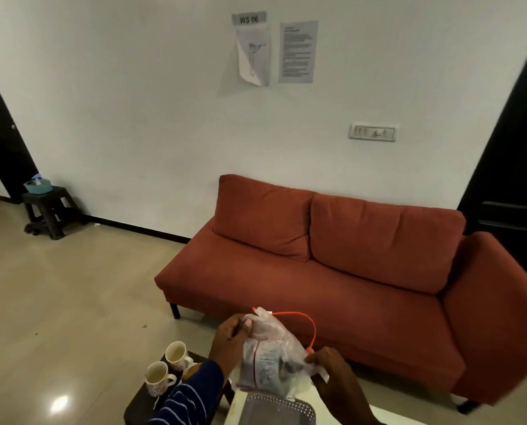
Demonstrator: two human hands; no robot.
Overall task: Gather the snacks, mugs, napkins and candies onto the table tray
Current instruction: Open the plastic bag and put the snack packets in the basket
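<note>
A clear plastic bag (pixel 269 360) with a red drawstring and packaged goods inside is held up between both hands, just above a grey perforated tray (pixel 279 411) at the bottom edge. My left hand (pixel 231 338) pinches the bag's top. The bag's lower right corner is gripped by my right hand (pixel 329 368). Two white floral mugs (pixel 178 354) (pixel 158 378) stand on a small dark side table (pixel 139 406) to the left, behind my striped sleeve. The bag's contents are too blurred to name.
A rust-red sofa (pixel 332 271) fills the middle and right, directly behind the hands. The tray rests on a pale table (pixel 234 409). A dark stool (pixel 49 210) with a teal basket stands far left by the wall. Glossy beige floor lies to the left.
</note>
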